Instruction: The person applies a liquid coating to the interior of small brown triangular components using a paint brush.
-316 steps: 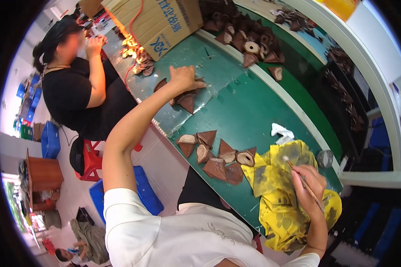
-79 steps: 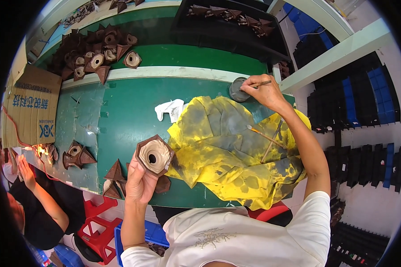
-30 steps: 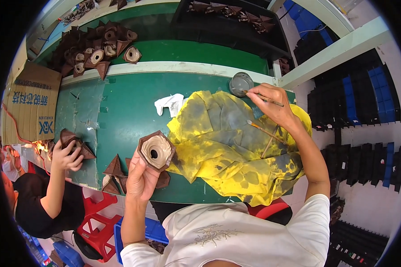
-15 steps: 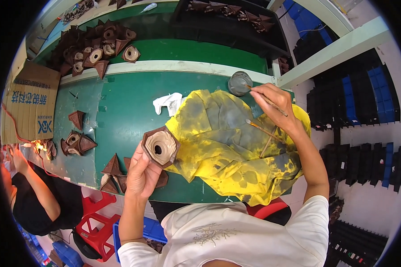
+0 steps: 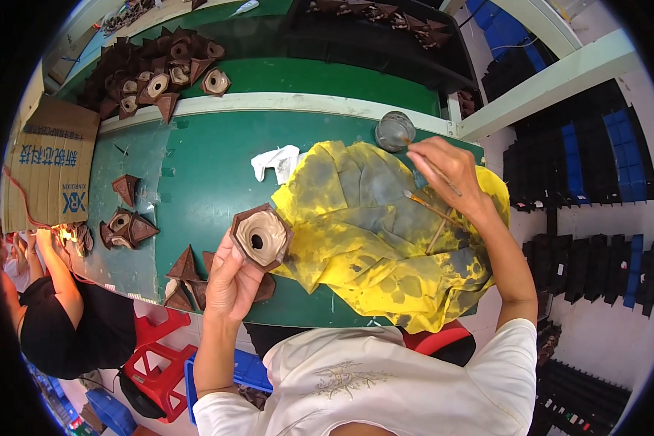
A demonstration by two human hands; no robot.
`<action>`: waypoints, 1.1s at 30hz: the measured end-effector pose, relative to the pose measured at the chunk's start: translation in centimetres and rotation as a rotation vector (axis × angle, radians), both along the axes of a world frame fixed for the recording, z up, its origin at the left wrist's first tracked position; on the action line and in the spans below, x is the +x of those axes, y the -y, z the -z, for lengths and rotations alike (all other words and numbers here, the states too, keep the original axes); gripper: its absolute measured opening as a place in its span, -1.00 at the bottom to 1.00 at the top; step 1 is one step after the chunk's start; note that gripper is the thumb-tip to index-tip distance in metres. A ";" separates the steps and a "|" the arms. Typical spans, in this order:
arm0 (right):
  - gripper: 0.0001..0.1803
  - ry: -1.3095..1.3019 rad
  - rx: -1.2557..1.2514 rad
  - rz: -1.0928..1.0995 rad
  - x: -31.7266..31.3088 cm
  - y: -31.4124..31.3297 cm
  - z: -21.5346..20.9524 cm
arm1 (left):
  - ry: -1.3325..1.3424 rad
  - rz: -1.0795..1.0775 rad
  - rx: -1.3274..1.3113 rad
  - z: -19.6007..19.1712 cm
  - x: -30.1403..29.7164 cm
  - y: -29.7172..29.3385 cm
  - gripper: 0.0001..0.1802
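My left hand [image 5: 231, 287] grips a brown hexagonal piece [image 5: 272, 225] by its lower left edge. Its cream-coloured hollow, with a dark hole in the middle, faces up. In my right hand [image 5: 454, 171] a thin paintbrush [image 5: 443, 182] is pinched, its tip near the rim of a small round cup [image 5: 395, 132] of greyish liquid. Beneath that hand lies a crumpled yellow cloth [image 5: 341, 247] with grey stains. A second paintbrush [image 5: 430, 206] and a thin stick [image 5: 436, 237] rest on the cloth.
White crumpled tissue [image 5: 276, 163] lies beside the cloth. Several brown pointed pieces [image 5: 184, 265] sit near my left hand, others [image 5: 127, 229] farther left. A large heap [image 5: 142, 76] and a black tray [image 5: 378, 43] stand beyond the white ledge. A cardboard box [image 5: 51, 160] and a co-worker's arm [image 5: 62, 280] are at left.
The paintbrush tip in my right hand has shifted from inside the cup toward its rim. My left hand and the hexagonal piece stay nearly still. The co-worker's arm has moved.
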State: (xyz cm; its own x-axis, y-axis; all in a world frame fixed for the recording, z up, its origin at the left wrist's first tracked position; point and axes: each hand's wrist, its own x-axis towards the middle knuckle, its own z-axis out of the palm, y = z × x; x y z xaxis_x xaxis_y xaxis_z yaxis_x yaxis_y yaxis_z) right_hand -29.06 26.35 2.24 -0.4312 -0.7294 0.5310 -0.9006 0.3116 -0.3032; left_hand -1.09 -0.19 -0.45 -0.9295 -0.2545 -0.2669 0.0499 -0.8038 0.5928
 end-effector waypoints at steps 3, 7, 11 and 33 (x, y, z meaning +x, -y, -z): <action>-0.86 0.046 0.173 -0.016 -0.1 -0.1 0.2 | -0.004 -0.002 0.007 0.1 0.1 0.0 -0.25; -0.86 0.030 0.095 0.007 0.1 -0.3 0.3 | 0.001 0.008 -0.003 -0.1 0.0 0.0 -0.24; -0.87 0.104 -0.029 0.062 0.0 -0.2 0.4 | 0.005 -0.016 -0.015 0.3 0.2 0.0 -0.23; -0.85 0.074 0.012 0.045 0.5 -0.3 0.2 | 0.012 -0.006 -0.001 0.6 0.1 -0.1 -0.26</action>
State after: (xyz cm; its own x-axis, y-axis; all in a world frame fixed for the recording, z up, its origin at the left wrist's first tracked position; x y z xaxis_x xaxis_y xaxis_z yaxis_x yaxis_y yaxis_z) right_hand -28.56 26.65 2.07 -0.5015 -0.7145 0.4879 -0.8609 0.3557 -0.3639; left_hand -0.98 -0.13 -1.08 -0.9248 -0.2600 -0.2776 0.0476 -0.8032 0.5938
